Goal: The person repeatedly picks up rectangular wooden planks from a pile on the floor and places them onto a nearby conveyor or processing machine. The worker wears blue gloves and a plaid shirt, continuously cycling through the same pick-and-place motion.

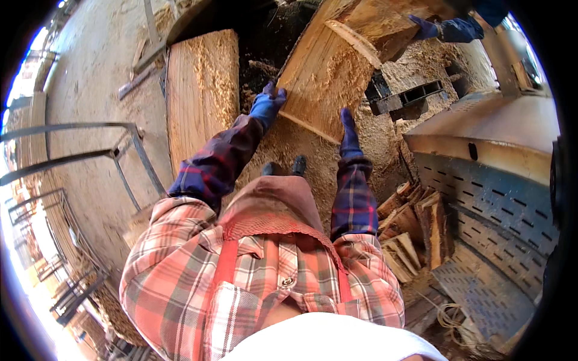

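Note:
A broad wooden board [322,81], strewn with sawdust, slants away ahead of me. My left hand [268,105], in a blue glove, is at its near left corner, closed on the edge. By the near right corner is my right hand [349,132], also gloved; its visible fingers are stretched straight along the board's side, and the rest of that hand is seen edge-on. A curved strip of wood [355,42] lies across the board's far part. Farther right, a co-worker's gloved hand [425,28] touches a thick piece of wood [385,27].
Another sawdust-covered board [201,90] stands on the left beside a metal frame [135,156]. A slotted metal machine housing [487,180] fills the right side, near stacked wood offcuts [415,222]. A black metal bracket [415,96] sits beyond my right hand. Sawdust covers the floor.

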The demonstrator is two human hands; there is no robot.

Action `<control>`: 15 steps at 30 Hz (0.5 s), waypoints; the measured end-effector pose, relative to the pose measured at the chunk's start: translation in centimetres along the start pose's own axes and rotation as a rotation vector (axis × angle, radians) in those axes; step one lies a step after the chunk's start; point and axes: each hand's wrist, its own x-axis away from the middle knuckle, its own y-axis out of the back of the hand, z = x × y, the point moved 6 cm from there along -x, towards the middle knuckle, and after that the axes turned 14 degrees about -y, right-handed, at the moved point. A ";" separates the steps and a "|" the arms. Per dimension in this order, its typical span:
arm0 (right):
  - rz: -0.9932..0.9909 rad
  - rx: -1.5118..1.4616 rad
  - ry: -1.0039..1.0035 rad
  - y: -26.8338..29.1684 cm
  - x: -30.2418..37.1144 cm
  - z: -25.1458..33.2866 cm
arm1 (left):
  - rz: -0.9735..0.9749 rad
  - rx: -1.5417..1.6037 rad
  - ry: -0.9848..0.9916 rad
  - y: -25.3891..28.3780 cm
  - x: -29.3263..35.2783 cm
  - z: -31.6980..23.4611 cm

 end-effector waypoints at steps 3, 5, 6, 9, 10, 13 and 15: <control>0.010 -0.133 -0.213 2.8 4.3 -2.8 | 0.089 0.077 -0.029 -0.9 7.2 0.7; 0.053 -0.106 -0.289 5.8 6.1 -6.3 | 0.246 0.386 0.311 -0.4 9.6 -1.5; 0.107 -0.092 -0.362 5.7 8.3 -6.9 | 0.309 0.384 0.492 -0.2 11.0 -0.5; 0.135 0.526 -0.054 11.6 8.7 -8.2 | 0.334 0.343 0.553 0.4 11.6 -4.7; 0.031 0.141 -0.276 9.3 8.9 -6.9 | 0.273 0.312 0.503 2.4 12.1 -5.9; 0.131 -0.259 -0.506 -0.5 8.9 -0.2 | 0.111 0.482 0.264 6.8 13.4 -7.5; 0.276 -0.314 -0.476 -3.4 5.8 5.6 | 0.163 0.243 0.405 9.7 12.1 -13.5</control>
